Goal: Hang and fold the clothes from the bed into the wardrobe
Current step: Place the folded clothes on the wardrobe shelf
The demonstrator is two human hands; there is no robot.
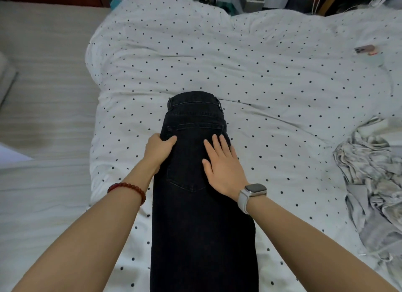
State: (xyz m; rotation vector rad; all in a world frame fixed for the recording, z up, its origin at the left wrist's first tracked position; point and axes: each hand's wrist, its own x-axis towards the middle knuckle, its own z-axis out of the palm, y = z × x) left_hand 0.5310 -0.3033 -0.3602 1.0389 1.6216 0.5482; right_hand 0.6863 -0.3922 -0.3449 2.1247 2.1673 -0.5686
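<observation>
A person leans over a bed, both bare forearms reaching in from the 6 o'clock edge toward a pair of black jeans [195,183] laid lengthwise down the middle of a white polka-dot duvet [272,78]. At 9 o'clock, a striped beige sheet [47,96] covers the uncovered side of the mattress. The left hand [157,151], a red bead bracelet [128,188] on its wrist, grips the jeans' left edge just below the waistband, thumb lying on top of the denim and the other fingers curled under the cloth, out of sight. The jeans lie folded leg on leg, back pocket up, waistband pointing to 12 o'clock and the legs running off the frame at 6 o'clock. The right hand [221,167], a pale-strapped smartwatch [250,195] on its wrist, presses flat on the denim beside the pocket, fingers straight and slightly apart. At 2 o'clock a phone [365,49] rests on the duvet, well apart from the jeans. At 4 o'clock a crumpled grey-and-white patterned garment [369,172] lies heaped near the bed's right edge.
</observation>
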